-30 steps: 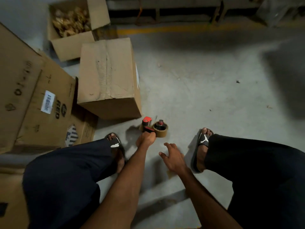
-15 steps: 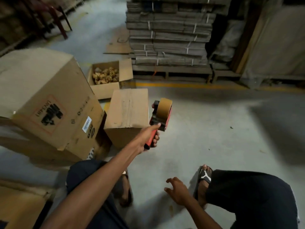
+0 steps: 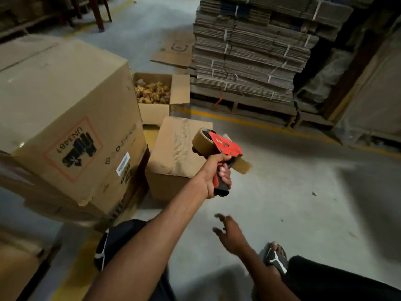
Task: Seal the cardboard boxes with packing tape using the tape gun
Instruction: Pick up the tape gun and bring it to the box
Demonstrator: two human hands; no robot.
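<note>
My left hand (image 3: 218, 178) grips the handle of a red tape gun (image 3: 219, 148) loaded with a roll of brown tape, held in the air just right of a small closed cardboard box (image 3: 173, 153) on the floor. A short tail of tape hangs from the gun's front. My right hand (image 3: 231, 234) hovers lower down with fingers spread, holding nothing. A large cardboard box (image 3: 65, 118) with a UN3481 label leans at the left.
An open box (image 3: 158, 109) full of small yellowish pieces sits behind the small one. A pallet of bundled flat cardboard (image 3: 256, 46) stands at the back. A yellow line runs across the grey concrete floor (image 3: 303, 192). My knees and sandalled feet are at the bottom.
My left hand lifted the tape gun off the floor and turned it so its red side plate faces up. My view rose from the floor. The right hand lifted slightly.
</note>
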